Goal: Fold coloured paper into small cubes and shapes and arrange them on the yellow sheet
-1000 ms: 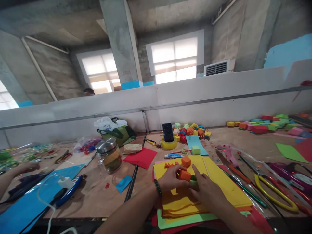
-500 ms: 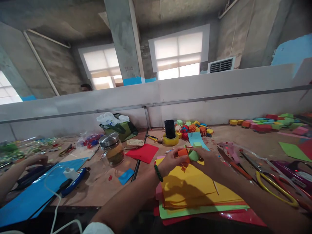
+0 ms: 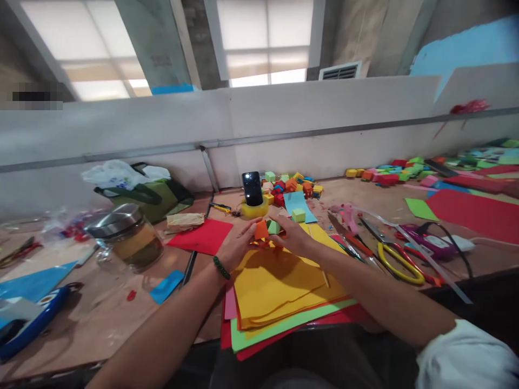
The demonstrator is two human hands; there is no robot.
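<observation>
Over the stack of yellow sheets [image 3: 279, 292], my two hands are close together. My left hand [image 3: 235, 243], with a dark green bead bracelet at its wrist, is closed on a small orange block [image 3: 261, 230]. Pinched in the fingers of my right hand [image 3: 295, 237] is a small green block [image 3: 273, 227]. The two blocks are side by side; whether they touch I cannot tell. Just behind my right hand stands a light green cube [image 3: 298, 215]. Pink, green and red sheets stick out beneath the yellow ones.
A phone [image 3: 252, 189] leans upright on a yellow tape roll [image 3: 255, 209]. Several coloured cubes [image 3: 290, 186] are piled behind it. To the right lie yellow-handled scissors [image 3: 399, 265] and a pink glue gun [image 3: 347, 216]. A glass jar [image 3: 132, 243] and a red sheet [image 3: 203, 236] are left.
My view has turned right and tilted down, so the bench has shifted left in it. Both hands still hold the orange and green blocks. The other person's arm at left is out of view.
</observation>
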